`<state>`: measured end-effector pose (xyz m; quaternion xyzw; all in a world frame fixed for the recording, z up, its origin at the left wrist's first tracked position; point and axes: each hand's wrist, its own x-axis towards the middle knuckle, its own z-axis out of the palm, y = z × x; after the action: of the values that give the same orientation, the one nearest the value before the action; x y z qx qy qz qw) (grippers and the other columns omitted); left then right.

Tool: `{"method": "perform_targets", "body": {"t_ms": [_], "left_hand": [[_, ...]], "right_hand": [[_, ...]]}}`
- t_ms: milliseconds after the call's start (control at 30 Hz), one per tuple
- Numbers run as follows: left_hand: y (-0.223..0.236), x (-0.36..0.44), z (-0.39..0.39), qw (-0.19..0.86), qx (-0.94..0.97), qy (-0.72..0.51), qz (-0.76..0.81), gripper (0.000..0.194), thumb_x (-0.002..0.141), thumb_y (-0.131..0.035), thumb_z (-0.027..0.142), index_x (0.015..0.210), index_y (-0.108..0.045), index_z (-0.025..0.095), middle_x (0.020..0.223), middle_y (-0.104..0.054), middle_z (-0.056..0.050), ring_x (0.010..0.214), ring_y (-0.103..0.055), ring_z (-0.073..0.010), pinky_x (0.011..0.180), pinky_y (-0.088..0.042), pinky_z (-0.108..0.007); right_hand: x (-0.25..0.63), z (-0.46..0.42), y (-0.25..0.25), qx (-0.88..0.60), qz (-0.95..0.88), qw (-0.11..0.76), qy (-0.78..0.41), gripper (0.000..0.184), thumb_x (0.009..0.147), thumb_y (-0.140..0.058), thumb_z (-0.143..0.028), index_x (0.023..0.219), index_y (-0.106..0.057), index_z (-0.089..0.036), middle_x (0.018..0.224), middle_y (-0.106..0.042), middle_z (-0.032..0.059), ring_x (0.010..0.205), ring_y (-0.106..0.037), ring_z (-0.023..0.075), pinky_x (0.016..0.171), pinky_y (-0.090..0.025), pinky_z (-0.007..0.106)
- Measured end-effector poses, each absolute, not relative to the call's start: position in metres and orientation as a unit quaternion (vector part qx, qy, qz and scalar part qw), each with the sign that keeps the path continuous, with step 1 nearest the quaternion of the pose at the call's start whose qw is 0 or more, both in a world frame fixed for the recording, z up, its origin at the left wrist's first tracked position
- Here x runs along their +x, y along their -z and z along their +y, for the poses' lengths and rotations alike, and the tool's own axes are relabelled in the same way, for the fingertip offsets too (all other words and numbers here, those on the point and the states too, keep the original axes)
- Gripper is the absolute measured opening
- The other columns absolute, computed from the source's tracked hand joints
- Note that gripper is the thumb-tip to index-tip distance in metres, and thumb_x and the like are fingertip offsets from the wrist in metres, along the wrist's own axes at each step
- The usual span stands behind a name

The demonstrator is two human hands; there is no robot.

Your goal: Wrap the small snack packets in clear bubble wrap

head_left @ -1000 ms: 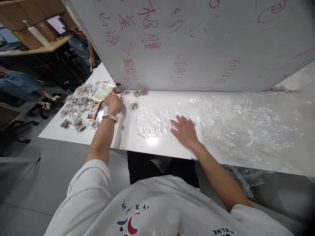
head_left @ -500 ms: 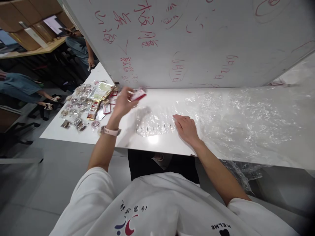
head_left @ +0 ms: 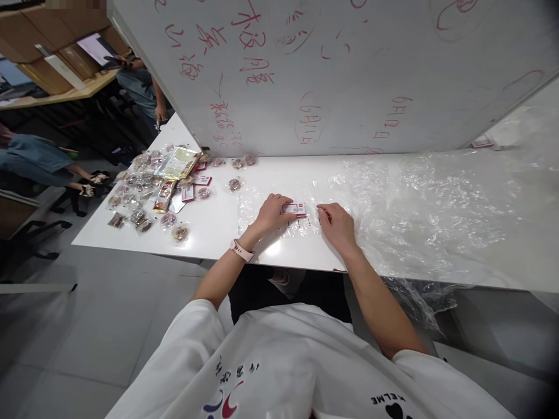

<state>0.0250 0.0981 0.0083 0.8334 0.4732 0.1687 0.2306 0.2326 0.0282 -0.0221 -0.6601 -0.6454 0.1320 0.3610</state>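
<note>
My left hand (head_left: pixel 274 214) grips one end of a small red-and-white box (head_left: pixel 294 209), low over a clear plastic bag (head_left: pixel 248 215) that lies flat on the white table. Dark printed marks run along the bag's near side. To the right of the box, my right hand (head_left: pixel 338 228) has its fingers curled together at the plastic; it looks pinched on the bag, though the fingertips are partly hidden. Loose crumpled plastic film (head_left: pixel 419 221) spreads beyond my right hand.
Left on the table (head_left: pixel 207 238) lie several small clear packets (head_left: pixel 142 220), a gold-and-green pouch (head_left: pixel 180 163), a gold-red sachet (head_left: pixel 165 196) and more red-and-white boxes (head_left: pixel 187 192). A whiteboard (head_left: pixel 349 75) with red writing stands along the back edge. Other people are at the far left.
My left hand has moved right with the box, from beside the packets to over the bag. My right hand has gone from lying flat to curled fingers, shifting slightly right.
</note>
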Motion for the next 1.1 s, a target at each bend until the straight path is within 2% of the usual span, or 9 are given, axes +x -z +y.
{"method": "perform_targets", "body": {"t_ms": [267,533,600,700,767,833,900,1000,1100], "left_hand": [[-0.004,0.024,0.089,0.225,0.839,-0.166,0.467,0.038,0.088,-0.068,0.044,0.118,-0.064,0.02,0.104,-0.064,-0.008,0.1,-0.053,-0.0253,0.081,-0.045,-0.037],[0.001,0.027,0.089,0.204,0.845,-0.16,0.468,0.036,0.09,-0.065,0.041,0.119,-0.063,0.02,0.109,-0.065,-0.01,0.104,-0.054,-0.0274,0.087,-0.047,-0.041],[0.001,0.029,0.083,0.188,0.843,-0.171,0.475,0.04,0.089,-0.066,0.036,0.124,-0.059,0.019,0.118,-0.062,-0.012,0.111,-0.053,-0.0291,0.091,-0.047,-0.043],[-0.002,0.024,0.062,0.137,0.844,-0.219,0.469,0.052,0.088,-0.067,0.031,0.134,-0.05,0.018,0.135,-0.054,-0.015,0.124,-0.047,-0.0322,0.1,-0.045,-0.049],[-0.003,0.012,0.044,0.121,0.854,-0.236,0.447,0.047,0.089,-0.065,0.03,0.133,-0.05,0.02,0.132,-0.056,-0.014,0.124,-0.048,-0.0315,0.101,-0.045,-0.049],[-0.002,-0.005,0.026,0.13,0.865,-0.228,0.427,0.038,0.092,-0.063,0.032,0.128,-0.054,0.022,0.124,-0.06,-0.012,0.119,-0.052,-0.0297,0.099,-0.047,-0.048],[0.0,-0.025,0.011,0.148,0.873,-0.209,0.415,0.038,0.093,-0.062,0.036,0.128,-0.055,0.024,0.127,-0.06,-0.012,0.121,-0.053,-0.0293,0.1,-0.048,-0.048],[0.003,-0.049,-0.004,0.168,0.878,-0.188,0.407,0.049,0.091,-0.063,0.045,0.134,-0.051,0.026,0.141,-0.053,-0.012,0.131,-0.049,-0.0301,0.107,-0.044,-0.05],[0.003,-0.059,-0.011,0.166,0.879,-0.18,0.41,0.057,0.087,-0.066,0.052,0.136,-0.051,0.026,0.143,-0.052,-0.013,0.133,-0.048,-0.0316,0.109,-0.043,-0.052]], "right_hand": [[0.227,0.024,0.02,-0.659,-0.67,0.309,-0.148,0.039,0.098,-0.043,-0.041,0.083,-0.072,-0.02,0.086,-0.06,0.0058,0.068,-0.055,0.0157,0.062,-0.04,0.03],[0.228,0.026,0.025,-0.654,-0.667,0.326,-0.149,0.037,0.097,-0.044,-0.042,0.086,-0.073,-0.022,0.09,-0.063,0.0056,0.071,-0.059,0.0164,0.064,-0.042,0.03],[0.228,0.026,0.024,-0.651,-0.666,0.333,-0.148,0.037,0.097,-0.044,-0.042,0.086,-0.074,-0.022,0.09,-0.065,0.0061,0.072,-0.059,0.0173,0.066,-0.044,0.031],[0.233,0.026,0.02,-0.652,-0.64,0.38,-0.145,0.037,0.096,-0.043,-0.041,0.097,-0.074,-0.022,0.1,-0.068,0.0077,0.072,-0.061,0.0173,0.071,-0.048,0.033],[0.244,0.028,0.019,-0.678,-0.593,0.418,-0.115,0.038,0.096,-0.041,-0.04,0.105,-0.073,-0.021,0.106,-0.068,0.0088,0.071,-0.061,0.0169,0.073,-0.05,0.033],[0.263,0.031,0.022,-0.717,-0.542,0.433,-0.064,0.038,0.095,-0.041,-0.039,0.105,-0.073,-0.02,0.105,-0.068,0.0099,0.074,-0.061,0.0189,0.076,-0.05,0.036],[0.287,0.035,0.028,-0.752,-0.513,0.413,-0.026,0.037,0.091,-0.044,-0.038,0.102,-0.074,-0.019,0.103,-0.068,0.0116,0.084,-0.061,0.0234,0.082,-0.049,0.04],[0.323,0.039,0.036,-0.794,-0.499,0.347,-0.01,0.036,0.087,-0.049,-0.037,0.103,-0.075,-0.018,0.102,-0.068,0.0146,0.096,-0.058,0.0297,0.089,-0.046,0.049],[0.345,0.04,0.034,-0.819,-0.48,0.314,0.008,0.036,0.088,-0.05,-0.037,0.105,-0.074,-0.017,0.103,-0.067,0.0176,0.103,-0.056,0.0346,0.092,-0.042,0.057]]}}
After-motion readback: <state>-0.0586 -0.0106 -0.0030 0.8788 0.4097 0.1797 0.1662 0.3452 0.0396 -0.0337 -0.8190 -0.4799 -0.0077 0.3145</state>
